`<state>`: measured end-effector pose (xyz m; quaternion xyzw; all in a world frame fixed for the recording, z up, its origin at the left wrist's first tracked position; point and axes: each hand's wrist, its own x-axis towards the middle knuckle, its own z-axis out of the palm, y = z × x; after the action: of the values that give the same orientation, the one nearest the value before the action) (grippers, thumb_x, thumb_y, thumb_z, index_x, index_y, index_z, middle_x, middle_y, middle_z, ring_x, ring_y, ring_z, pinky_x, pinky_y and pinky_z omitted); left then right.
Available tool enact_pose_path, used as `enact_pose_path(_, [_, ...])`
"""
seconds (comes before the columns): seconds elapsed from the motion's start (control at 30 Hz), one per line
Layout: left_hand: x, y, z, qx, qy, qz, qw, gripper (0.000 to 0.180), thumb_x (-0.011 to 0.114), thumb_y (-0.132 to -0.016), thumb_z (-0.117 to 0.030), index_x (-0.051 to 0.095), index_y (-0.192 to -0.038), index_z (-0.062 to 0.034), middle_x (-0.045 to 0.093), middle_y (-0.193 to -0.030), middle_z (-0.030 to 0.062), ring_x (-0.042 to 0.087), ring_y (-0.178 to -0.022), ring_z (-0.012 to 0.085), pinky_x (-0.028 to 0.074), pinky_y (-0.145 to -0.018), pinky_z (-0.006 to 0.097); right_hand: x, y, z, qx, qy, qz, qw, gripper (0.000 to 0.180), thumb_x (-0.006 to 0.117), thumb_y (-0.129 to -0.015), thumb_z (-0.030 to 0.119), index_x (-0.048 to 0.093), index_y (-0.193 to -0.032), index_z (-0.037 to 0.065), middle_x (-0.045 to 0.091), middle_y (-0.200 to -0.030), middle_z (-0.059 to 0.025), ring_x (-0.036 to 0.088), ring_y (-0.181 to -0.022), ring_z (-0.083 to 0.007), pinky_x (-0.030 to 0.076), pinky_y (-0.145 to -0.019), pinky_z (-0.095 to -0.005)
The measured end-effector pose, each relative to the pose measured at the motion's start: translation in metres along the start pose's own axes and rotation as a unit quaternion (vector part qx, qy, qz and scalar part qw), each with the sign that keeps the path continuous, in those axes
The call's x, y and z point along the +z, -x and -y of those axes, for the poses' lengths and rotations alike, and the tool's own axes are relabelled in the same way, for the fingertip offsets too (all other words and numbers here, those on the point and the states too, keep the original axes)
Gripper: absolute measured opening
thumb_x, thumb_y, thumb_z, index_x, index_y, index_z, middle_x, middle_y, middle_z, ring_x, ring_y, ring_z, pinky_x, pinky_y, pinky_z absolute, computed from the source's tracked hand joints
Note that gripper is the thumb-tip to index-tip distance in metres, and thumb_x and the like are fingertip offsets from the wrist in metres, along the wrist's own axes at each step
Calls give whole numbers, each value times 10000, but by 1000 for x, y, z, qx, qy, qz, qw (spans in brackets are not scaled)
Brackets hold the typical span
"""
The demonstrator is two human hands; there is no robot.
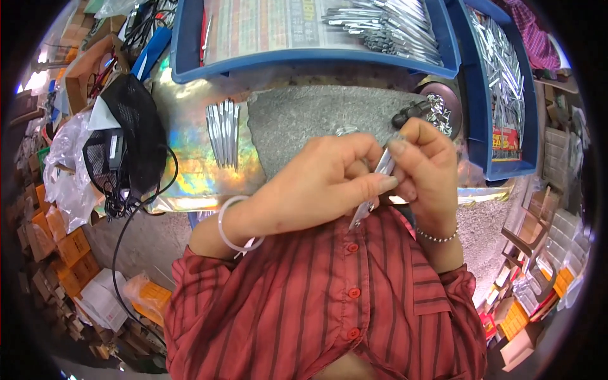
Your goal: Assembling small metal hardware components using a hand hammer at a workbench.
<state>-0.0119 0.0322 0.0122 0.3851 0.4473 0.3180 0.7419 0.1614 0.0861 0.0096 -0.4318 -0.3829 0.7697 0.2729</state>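
Note:
Above the near edge of the table, both hands meet on a slim, shiny silver metal piece (384, 162), held at a slant in front of the striped red shirt. My left hand (316, 174) pinches its lower part between thumb and fingers. The thumb and curled fingers of my right hand (430, 168) grip the upper end. Fingers hide much of the piece, so its exact kind cannot be made out. Behind the hands lies a grey stone slab (304, 117). Small metal parts (437, 118) fill a round dish near my right hand, with a black object (408, 114) beside it.
Several similar metal pieces (223, 133) lie side by side left of the slab. A blue tray (316, 61) at the back and another blue tray (512, 170) at the right hold heaps of them. A black mesh bag (142, 126) with cables sits at the left.

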Motion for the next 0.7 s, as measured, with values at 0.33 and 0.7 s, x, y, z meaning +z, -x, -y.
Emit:
enact_pose_path(0.33, [-9, -19, -9, -48, 52, 33, 997, 215, 609, -890, -208, 506, -897, -20, 622, -665, 58, 596, -502, 95, 451, -423, 170, -8, -15, -1, 54, -62, -13, 997, 146, 615, -857, 114, 522, -749, 84, 507, -561, 17, 345, -363, -16, 238, -321, -166])
enact_pose_path(0.7, [-10, -29, -17, -69, 3, 83, 994, 282, 604, -893, -268, 512, -899, -2, 623, -655, 82, 604, -498, 111, 476, -421, 187, -9, -6, -9, 5, -89, -49, 995, 176, 604, -873, 136, 510, -729, 96, 489, -558, 31, 338, -359, -12, 240, -315, -163])
